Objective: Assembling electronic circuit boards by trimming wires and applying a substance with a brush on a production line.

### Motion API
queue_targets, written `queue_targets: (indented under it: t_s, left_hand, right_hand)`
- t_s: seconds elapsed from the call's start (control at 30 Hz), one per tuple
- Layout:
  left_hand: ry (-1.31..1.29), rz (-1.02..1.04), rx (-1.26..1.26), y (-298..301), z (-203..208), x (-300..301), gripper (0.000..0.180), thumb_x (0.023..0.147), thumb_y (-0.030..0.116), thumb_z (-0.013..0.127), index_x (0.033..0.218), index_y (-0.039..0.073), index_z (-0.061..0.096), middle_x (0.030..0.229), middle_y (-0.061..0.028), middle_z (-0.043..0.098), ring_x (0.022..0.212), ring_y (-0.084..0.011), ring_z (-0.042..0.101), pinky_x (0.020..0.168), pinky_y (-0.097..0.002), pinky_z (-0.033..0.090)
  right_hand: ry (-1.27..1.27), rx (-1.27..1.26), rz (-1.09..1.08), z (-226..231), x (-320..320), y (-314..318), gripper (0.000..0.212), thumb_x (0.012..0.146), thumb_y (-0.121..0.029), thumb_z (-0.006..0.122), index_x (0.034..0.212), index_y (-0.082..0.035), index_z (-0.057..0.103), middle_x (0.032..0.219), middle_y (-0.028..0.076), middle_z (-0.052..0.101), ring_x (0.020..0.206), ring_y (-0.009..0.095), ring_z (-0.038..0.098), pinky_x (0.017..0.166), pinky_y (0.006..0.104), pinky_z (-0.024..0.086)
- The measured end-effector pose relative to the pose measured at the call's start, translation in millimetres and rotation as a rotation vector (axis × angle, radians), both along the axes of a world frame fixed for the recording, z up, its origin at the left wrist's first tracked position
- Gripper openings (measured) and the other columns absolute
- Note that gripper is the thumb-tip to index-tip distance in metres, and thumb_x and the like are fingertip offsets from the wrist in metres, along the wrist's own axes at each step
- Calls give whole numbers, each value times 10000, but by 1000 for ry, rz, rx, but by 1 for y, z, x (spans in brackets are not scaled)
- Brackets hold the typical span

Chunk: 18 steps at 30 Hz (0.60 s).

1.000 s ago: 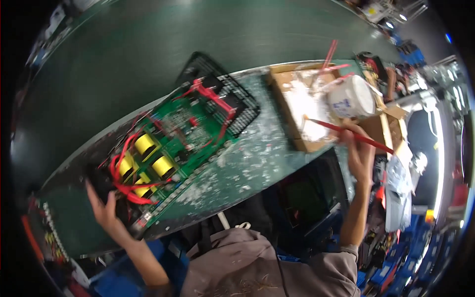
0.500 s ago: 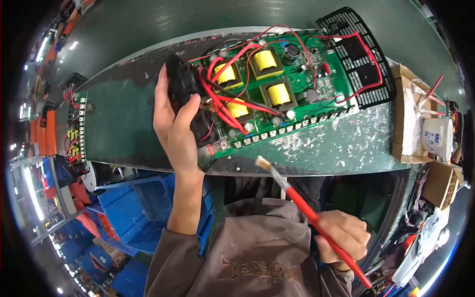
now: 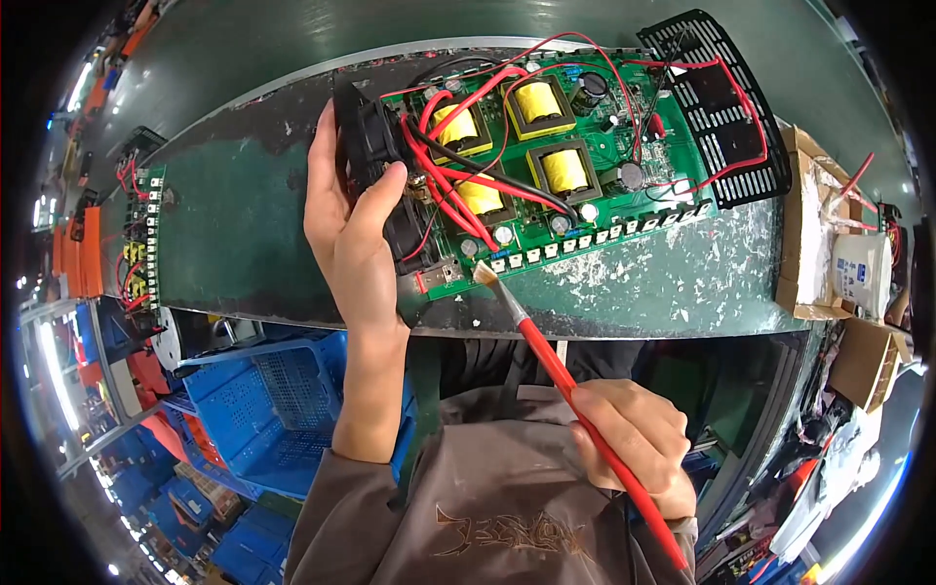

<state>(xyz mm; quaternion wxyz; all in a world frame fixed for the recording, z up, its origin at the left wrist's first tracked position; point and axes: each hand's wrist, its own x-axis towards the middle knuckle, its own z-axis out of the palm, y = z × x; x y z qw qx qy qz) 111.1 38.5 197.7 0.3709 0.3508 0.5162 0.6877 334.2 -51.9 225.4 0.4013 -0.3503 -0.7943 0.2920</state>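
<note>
A green circuit board (image 3: 639,207) with yellow-wound transformers (image 3: 565,171) and thick red and black wires lies at a slant on the bench. My left hand (image 3: 356,229) is closed around the black fan panel (image 3: 375,141) at the board's left end, thumb on the near side. In my right hand (image 3: 639,434) is a red-handled paintbrush (image 3: 556,363), held like a pen. Its pale bristles are at the board's near edge, by the left end of a row of small metal-tabbed parts (image 3: 549,251); whether they touch is hard to tell.
A slotted black end panel (image 3: 726,107) hangs by wires at the board's right. Beyond it stands an open cardboard box (image 3: 804,244). Another board (image 3: 151,239) lies at the bench's far left. A blue plastic crate (image 3: 263,400) sits below the bench edge (image 3: 682,334).
My right hand has moved the brush up and left, bringing its bristles from below the board to its near edge. The board has shifted slightly right, with my left hand still on the fan panel.
</note>
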Motion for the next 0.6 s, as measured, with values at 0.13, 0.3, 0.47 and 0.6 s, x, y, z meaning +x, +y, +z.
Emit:
queue_targets:
  t_s: [0.13, 0.3, 0.47, 0.6]
  left_hand:
    - [-33, 0, 5, 1, -1, 1, 600, 811, -21, 559, 1385, -60, 386, 1249, -96, 546, 1107, -146, 528, 996, -271, 363]
    - [-14, -6, 31, 2, -2, 0, 625, 800, -11, 570, 1387, -81, 367, 1262, -115, 537, 1121, -156, 523, 1009, -274, 356]
    - [15, 10, 9, 0, -4, -2, 639, 794, -2, 572, 1390, -87, 358, 1279, -126, 523, 1133, -161, 516, 1012, -280, 356]
    - [41, -25, -5, 2, -5, -5, 632, 794, 3, 571, 1384, -87, 364, 1288, -133, 514, 1141, -161, 511, 1007, -277, 360]
  right_hand:
    - [-8, -1, 6, 0, 9, -3, 228, 713, 32, 666, 922, 109, 619, 761, 186, 627, 649, 322, 663, 563, 357, 557]
    - [-39, 12, -19, -2, 9, 1, 224, 697, 38, 651, 911, 102, 626, 762, 183, 627, 644, 318, 660, 573, 365, 556]
    - [-33, 5, -25, -3, 22, -8, 266, 682, 67, 704, 935, 105, 628, 838, 183, 643, 687, 289, 656, 590, 330, 565]
    - [-60, 7, -38, -1, 21, -1, 269, 681, 68, 702, 936, 103, 627, 827, 178, 642, 689, 286, 655, 583, 328, 558]
